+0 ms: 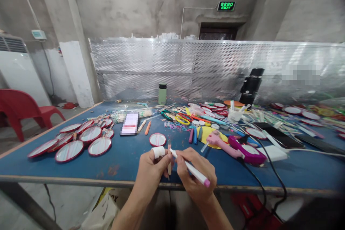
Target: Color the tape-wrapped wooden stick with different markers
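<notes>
My left hand [151, 172] pinches a thin wooden stick [169, 156] upright over the blue table's front edge; a white bandage wraps one of its fingers. My right hand [195, 176] grips a white marker with a pink end [190, 168], its tip touching the stick. A small round red-rimmed disc [157, 139] lies on the table just beyond my hands.
Many red-rimmed discs [81, 140] lie at the left of the blue table [121, 158]. A pink glue gun [237, 147] with a black cable lies right of my hands. Scissors, markers, sticks, a green bottle [162, 94], a phone and a white cup crowd the back. A red chair [24, 109] stands left.
</notes>
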Available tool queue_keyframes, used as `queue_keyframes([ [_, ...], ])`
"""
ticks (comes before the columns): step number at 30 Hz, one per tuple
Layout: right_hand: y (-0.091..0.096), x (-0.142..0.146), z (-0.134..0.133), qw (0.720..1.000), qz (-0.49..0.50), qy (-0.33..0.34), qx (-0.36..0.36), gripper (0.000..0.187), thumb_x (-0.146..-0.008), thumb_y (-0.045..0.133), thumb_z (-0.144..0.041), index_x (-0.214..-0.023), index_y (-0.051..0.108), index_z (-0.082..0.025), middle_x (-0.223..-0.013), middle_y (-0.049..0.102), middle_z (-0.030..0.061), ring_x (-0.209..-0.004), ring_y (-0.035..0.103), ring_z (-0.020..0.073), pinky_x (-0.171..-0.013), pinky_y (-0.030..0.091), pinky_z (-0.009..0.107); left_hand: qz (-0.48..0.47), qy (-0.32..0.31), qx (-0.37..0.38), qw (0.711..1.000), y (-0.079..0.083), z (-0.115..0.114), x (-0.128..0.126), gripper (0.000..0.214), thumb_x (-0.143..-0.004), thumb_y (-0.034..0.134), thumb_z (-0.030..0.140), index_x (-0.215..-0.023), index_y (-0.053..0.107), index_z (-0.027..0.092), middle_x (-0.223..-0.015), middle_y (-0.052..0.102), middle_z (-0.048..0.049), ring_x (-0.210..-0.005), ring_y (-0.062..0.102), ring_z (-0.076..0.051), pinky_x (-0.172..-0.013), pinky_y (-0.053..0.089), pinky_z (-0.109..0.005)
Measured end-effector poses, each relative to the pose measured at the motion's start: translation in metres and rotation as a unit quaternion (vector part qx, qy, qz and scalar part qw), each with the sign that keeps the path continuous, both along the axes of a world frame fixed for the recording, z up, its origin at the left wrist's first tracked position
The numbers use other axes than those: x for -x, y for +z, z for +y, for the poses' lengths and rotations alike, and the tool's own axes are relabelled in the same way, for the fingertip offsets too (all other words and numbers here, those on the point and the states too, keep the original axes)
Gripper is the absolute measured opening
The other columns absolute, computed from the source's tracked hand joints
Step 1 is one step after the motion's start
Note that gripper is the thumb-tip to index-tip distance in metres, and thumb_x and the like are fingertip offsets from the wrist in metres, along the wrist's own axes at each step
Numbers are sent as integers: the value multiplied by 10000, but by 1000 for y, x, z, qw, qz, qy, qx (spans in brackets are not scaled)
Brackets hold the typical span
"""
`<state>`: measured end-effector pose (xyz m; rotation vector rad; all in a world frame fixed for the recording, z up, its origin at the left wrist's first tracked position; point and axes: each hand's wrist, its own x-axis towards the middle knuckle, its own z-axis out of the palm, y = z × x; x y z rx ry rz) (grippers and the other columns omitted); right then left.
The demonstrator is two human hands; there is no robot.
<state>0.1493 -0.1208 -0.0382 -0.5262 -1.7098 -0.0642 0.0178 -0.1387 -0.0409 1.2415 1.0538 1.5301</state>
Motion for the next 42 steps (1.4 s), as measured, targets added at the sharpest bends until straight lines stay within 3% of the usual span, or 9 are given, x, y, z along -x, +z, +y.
queue_keyframes([
  [25, -1, 0, 1, 1000, 9, -2, -6, 151, -816, 571, -42, -880, 635, -164, -693, 652, 15, -604, 599, 113, -571, 467, 233, 13, -1, -3, 1000, 5, -2, -1, 248, -783, 688, 342, -698, 662, 111, -461, 530, 27, -424, 444, -75, -444, 335, -177],
  [42, -1, 1, 2, 1000, 15, 6, -5, 165, -813, 573, -37, -895, 637, -164, -709, 660, 14, -616, 603, 113, -579, 479, 235, 23, -9, -6, 1000, -1, 2, 1, 246, -792, 672, 345, -746, 663, 104, -493, 543, 17, -430, 456, -84, -451, 350, -190],
])
